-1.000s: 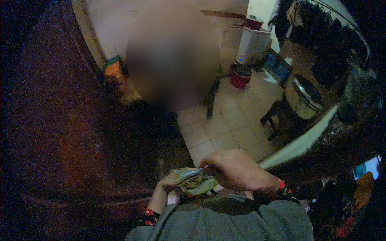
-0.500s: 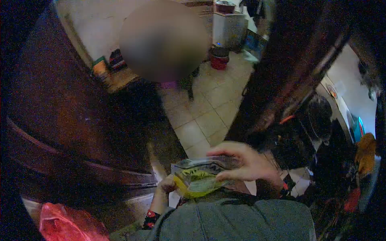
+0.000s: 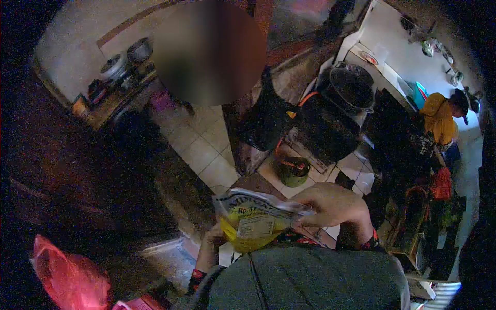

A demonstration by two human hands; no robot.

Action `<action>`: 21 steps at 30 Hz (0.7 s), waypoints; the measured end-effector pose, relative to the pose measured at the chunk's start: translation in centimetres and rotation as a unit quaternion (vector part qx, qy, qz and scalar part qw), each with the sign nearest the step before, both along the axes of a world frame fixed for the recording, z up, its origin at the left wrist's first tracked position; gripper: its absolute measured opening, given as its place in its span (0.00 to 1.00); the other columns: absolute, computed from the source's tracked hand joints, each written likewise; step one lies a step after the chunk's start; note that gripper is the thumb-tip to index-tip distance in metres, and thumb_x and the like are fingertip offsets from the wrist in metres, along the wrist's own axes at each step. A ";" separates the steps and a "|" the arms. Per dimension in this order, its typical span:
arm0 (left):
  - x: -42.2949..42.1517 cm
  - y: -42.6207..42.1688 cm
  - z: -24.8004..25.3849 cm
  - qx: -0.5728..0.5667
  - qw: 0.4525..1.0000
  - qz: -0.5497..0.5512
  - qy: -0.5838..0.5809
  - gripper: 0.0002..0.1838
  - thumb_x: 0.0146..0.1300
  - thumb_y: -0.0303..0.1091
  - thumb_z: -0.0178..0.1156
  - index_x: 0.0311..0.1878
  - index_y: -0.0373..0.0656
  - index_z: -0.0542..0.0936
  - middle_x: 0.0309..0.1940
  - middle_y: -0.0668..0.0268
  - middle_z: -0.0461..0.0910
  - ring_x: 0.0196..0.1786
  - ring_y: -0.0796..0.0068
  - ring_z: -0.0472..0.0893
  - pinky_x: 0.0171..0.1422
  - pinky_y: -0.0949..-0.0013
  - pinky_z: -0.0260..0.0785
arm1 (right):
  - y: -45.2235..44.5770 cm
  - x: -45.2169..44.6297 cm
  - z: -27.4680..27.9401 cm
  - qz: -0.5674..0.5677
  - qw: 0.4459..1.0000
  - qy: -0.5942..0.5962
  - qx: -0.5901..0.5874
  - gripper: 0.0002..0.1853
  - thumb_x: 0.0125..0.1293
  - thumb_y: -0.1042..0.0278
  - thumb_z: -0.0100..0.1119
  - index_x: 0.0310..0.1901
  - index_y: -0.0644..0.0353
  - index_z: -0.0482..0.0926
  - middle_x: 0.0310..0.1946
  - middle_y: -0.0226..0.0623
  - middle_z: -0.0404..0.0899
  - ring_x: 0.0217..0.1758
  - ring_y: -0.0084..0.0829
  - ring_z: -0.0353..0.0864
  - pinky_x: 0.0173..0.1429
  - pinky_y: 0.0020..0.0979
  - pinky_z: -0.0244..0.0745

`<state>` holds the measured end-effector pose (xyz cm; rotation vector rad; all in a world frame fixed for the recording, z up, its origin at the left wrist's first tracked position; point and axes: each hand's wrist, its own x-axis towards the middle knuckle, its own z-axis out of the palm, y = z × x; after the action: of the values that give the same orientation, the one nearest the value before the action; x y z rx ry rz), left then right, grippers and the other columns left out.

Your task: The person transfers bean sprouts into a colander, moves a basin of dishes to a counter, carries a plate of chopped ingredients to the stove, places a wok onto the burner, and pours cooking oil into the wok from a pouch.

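Observation:
A clear plastic pouch of yellow liquid, probably cooking oil (image 3: 250, 227), hangs in front of my chest with its printed label facing up. The print reads partly "MINYA" and "Rp.31". Its upper right corner is pinched in my right hand (image 3: 333, 206), thumb below and fingers over the top. My left hand (image 3: 214, 238) grips the pouch's left side, and its fingertips are partly hidden behind the plastic.
A green gas cylinder (image 3: 293, 178) with an orange hose stands on the tiled floor ahead. Beyond it are a black plastic bag (image 3: 266, 121) and a large dark pot (image 3: 352, 85). At lower left sits a red plastic bag (image 3: 72, 276). Pots (image 3: 113, 67) stand at back left.
The view has swung right, bringing the gas cylinder and large pot into sight. The right hand has gone from spread beside the pouch to pinching its corner; the label now faces up.

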<state>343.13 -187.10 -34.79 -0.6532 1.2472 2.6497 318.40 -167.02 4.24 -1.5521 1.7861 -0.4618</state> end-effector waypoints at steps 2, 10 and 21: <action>-2.0 1.2 0.6 -0.002 1.000 -0.021 0.007 0.34 0.60 0.44 0.56 0.67 0.49 0.54 0.63 0.62 0.58 0.66 0.64 0.58 0.64 0.56 0.57 | 2.3 -1.0 -1.7 -0.066 0.998 -0.002 0.017 0.14 0.51 0.67 0.61 0.41 0.60 0.79 0.30 0.43 0.81 0.34 0.36 0.81 0.41 0.31 0.73; -13.1 9.6 1.6 -0.015 0.997 -0.066 0.039 0.34 0.61 0.46 0.55 0.67 0.50 0.53 0.64 0.62 0.58 0.66 0.64 0.58 0.64 0.55 0.56 | 13.1 -5.8 -4.4 -0.343 0.923 -0.054 -0.167 0.05 0.53 0.76 0.63 0.32 0.64 0.80 0.27 0.34 0.80 0.30 0.20 0.77 0.36 0.24 0.72; -38.4 26.1 2.4 0.039 0.995 -0.034 0.086 0.34 0.62 0.48 0.53 0.68 0.50 0.52 0.65 0.62 0.57 0.67 0.64 0.57 0.65 0.54 0.56 | 24.4 -22.8 -1.3 -0.398 0.887 0.001 -0.235 0.04 0.54 0.78 0.61 0.32 0.64 0.80 0.27 0.33 0.79 0.31 0.22 0.77 0.38 0.24 0.71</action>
<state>304.69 -161.00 -32.37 -0.3712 1.1763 2.7288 295.57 -142.59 2.92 -1.0099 2.3930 -1.3641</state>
